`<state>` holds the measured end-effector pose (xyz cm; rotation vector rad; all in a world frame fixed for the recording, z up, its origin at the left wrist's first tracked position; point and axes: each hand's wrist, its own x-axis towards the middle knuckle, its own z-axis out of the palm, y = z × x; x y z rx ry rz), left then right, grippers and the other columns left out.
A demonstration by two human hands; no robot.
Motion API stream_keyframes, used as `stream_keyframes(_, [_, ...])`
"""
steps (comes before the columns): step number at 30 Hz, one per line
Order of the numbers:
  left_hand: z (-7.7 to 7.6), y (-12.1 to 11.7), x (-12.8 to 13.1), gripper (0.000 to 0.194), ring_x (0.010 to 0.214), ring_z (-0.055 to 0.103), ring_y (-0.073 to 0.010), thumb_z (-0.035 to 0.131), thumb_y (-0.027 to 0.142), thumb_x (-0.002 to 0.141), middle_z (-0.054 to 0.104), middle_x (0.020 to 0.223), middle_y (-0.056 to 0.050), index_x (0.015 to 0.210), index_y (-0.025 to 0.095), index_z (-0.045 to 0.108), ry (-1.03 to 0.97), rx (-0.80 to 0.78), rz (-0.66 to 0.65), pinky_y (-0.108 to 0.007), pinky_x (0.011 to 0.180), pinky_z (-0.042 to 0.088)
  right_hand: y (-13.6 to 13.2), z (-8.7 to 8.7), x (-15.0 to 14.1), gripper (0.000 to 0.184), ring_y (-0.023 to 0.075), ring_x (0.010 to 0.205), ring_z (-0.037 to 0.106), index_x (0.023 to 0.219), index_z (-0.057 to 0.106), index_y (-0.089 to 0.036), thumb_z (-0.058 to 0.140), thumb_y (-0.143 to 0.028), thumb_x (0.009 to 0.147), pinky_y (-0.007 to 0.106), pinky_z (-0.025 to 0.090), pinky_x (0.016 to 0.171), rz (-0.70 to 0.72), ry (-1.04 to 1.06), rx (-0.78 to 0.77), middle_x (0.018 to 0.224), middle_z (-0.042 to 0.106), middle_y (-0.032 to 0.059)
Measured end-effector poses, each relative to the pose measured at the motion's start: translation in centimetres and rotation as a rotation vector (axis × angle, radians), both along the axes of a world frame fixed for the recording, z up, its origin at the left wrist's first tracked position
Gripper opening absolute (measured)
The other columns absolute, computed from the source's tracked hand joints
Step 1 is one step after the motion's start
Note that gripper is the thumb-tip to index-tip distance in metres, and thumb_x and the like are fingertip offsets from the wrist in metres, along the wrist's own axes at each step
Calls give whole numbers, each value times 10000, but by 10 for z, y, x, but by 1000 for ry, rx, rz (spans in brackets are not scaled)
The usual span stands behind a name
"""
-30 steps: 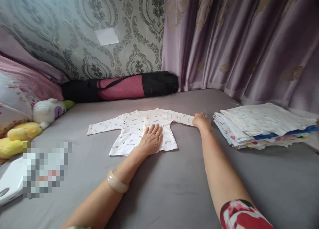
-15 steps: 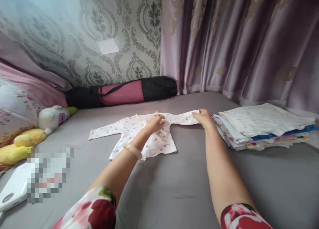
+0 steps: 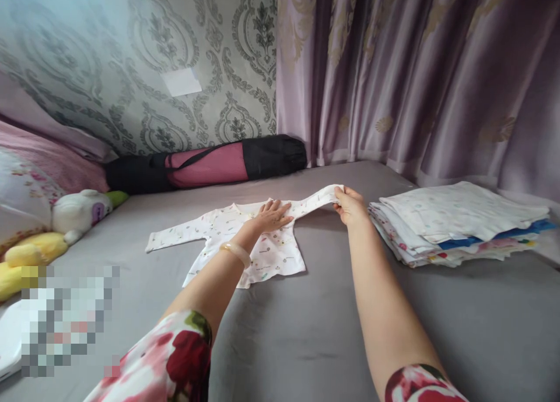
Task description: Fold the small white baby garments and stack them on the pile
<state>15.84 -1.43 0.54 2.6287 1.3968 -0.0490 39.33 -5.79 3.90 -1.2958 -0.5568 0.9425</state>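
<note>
Head view | we are pressing our left hand (image 3: 269, 217) palm-down on the shirt (image 3: 277, 253), dial centre | our right hand (image 3: 351, 203) is pinching a raised sleeve (image 3: 317, 200) toward two o'clock | shirt body is lying unfolded | clothes pile (image 3: 464, 209) is already sitting stacked at three

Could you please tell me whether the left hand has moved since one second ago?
Yes: judged against the pink-and-black bag, the left hand has moved forward, closer to the bag, and now lies on the upper part of the white shirt.
</note>
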Motion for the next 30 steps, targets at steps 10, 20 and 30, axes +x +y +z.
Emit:
stream_keyframes(10, [41, 4, 16, 981, 1426, 130, -428, 408, 845, 701, 168, 1582, -129, 1513, 348, 171, 139, -184, 63, -584, 1093, 195, 5, 29, -55, 134, 29, 417, 496, 807, 568, -177, 697, -184, 843, 77, 325, 305, 183, 416, 120, 570, 565, -74])
stream_keyframes(20, [32, 19, 20, 959, 1377, 226, -418, 511, 821, 649, 341, 1483, -157, 1430, 280, 376, 112, -133, 30, -583, 1076, 225, 5, 25, -89, 201, 36, 400, 484, 720, 546, -165, 709, -190, 835, 99, 382, 339, 282, 441, 86, 535, 565, -64])
stream_keyframes(30, [25, -9, -31, 467, 1032, 596, -240, 529, 412, 875, 595, 1196, -143, 1270, 164, 515, -818, -266, 301, -382, 906, 483, 5, 15, -118, 119, 69, 557, 599, 971, 642, -168, 535, -195, 926, 130, 436, 447, 325, 119, 2, 752, 682, -17])
